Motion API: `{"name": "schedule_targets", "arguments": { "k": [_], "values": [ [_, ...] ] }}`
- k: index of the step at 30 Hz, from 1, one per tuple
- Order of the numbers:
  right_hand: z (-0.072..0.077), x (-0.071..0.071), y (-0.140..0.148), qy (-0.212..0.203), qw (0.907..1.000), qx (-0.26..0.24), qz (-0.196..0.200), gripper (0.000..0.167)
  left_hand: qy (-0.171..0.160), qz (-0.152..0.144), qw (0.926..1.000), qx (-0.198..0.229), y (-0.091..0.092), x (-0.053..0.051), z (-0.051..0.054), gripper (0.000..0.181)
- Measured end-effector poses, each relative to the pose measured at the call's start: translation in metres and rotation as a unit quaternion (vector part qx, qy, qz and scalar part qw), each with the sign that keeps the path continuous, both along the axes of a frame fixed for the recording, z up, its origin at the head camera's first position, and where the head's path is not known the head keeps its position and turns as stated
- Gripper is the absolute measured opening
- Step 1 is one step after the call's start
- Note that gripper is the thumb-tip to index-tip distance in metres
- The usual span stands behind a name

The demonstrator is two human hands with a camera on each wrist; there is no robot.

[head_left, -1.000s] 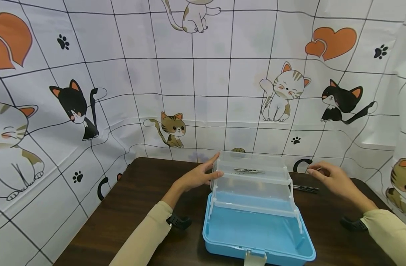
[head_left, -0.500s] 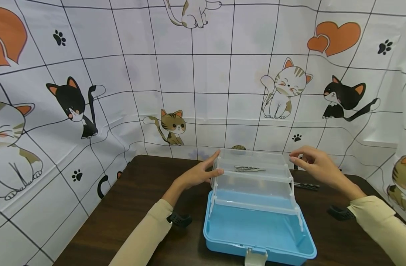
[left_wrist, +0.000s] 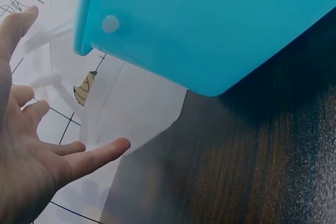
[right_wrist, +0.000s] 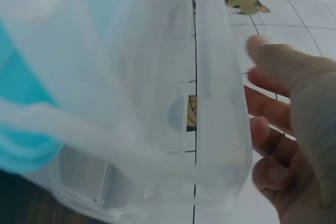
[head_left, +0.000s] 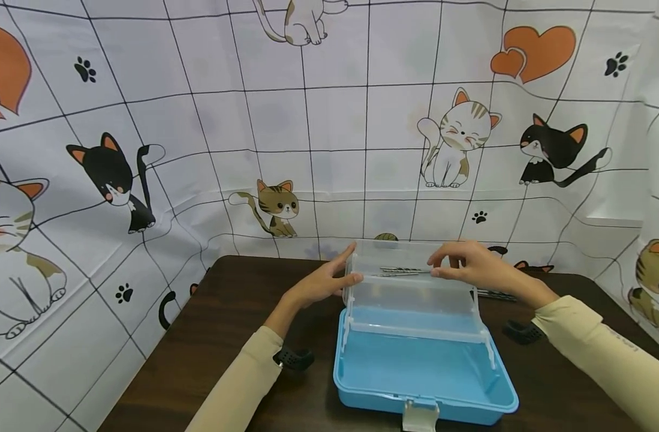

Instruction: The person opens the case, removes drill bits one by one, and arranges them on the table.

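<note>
A light blue plastic box stands with its clear fold-out trays raised at the back. In the upper tray lie several drill bits. My left hand rests at the tray's left side; the left wrist view shows its fingers spread. Over the tray's right end is my right hand, thumb and forefinger close together beside the drill bits. In the right wrist view its other fingers are curled next to the tray wall; whether a bit sits between the fingertips is hidden.
More drill bits lie on the dark wooden table, to the right of the box and partly behind my right forearm. A white latch hangs at the box's front. A cat-print sheet covers the wall behind the table.
My right hand has moved left, from above the drill bits on the table to over the upper tray's right end. The left hand has stayed at the tray's left side.
</note>
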State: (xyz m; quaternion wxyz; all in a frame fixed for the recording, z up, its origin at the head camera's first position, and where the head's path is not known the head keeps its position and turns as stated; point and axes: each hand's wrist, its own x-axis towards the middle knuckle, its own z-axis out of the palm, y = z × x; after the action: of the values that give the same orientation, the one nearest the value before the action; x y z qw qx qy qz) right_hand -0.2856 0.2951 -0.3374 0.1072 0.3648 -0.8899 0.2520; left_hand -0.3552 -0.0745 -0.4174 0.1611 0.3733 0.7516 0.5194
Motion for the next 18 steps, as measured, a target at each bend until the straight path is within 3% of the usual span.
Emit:
{"name": "schedule_targets", "arguments": {
  "k": [4,9,13,18],
  "values": [
    [0.009,-0.005,-0.009,-0.052,0.9969,0.038,0.045,0.016,0.003,0.001,1.0,-0.003,-0.001,0.001,0.002,0.087],
    [0.015,-0.01,-0.011,-0.098,0.9911,0.068,0.059,0.016,0.007,0.007,0.9999,-0.01,0.001,0.002,0.004,0.085],
    [0.016,-0.013,-0.014,-0.112,0.9879,0.083,0.069,0.016,0.007,0.007,0.9998,-0.015,0.0,0.001,0.004,0.085],
    [0.014,-0.015,-0.02,-0.098,0.9889,0.089,0.068,0.018,0.004,0.011,0.9997,-0.02,-0.002,0.002,0.003,0.085]
  ]
}}
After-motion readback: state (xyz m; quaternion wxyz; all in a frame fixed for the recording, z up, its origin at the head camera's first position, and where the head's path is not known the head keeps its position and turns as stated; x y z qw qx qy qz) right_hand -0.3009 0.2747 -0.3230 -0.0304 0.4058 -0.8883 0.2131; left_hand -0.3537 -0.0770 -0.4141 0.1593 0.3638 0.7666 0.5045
